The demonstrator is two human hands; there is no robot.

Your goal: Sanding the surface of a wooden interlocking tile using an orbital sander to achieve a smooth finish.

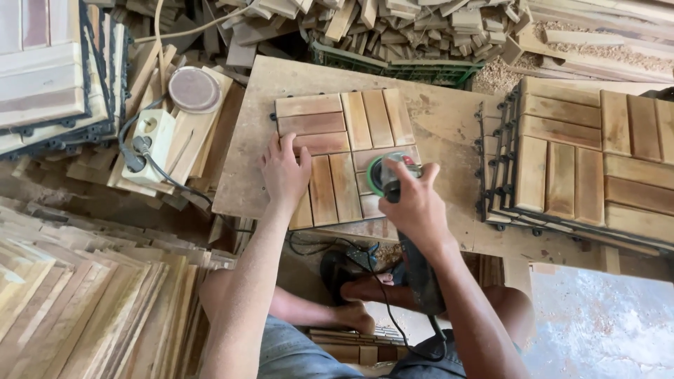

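Note:
A square wooden deck tile (351,126) made of slats on a black plastic grid lies on a plywood work board (449,119). My left hand (284,172) presses flat on the tile's left side, fingers spread. My right hand (414,203) grips a green and black orbital sander (388,175) whose round pad rests on the tile's right lower slats. The sander's black cord (393,316) runs down between my knees.
A stack of finished deck tiles (590,161) stands at the right. More tiles (49,70) are stacked at the upper left, beside a white power strip (151,140) and a round sanding disc (194,89). Thin wood slats (91,309) pile at lower left; scrap offcuts (393,28) lie behind.

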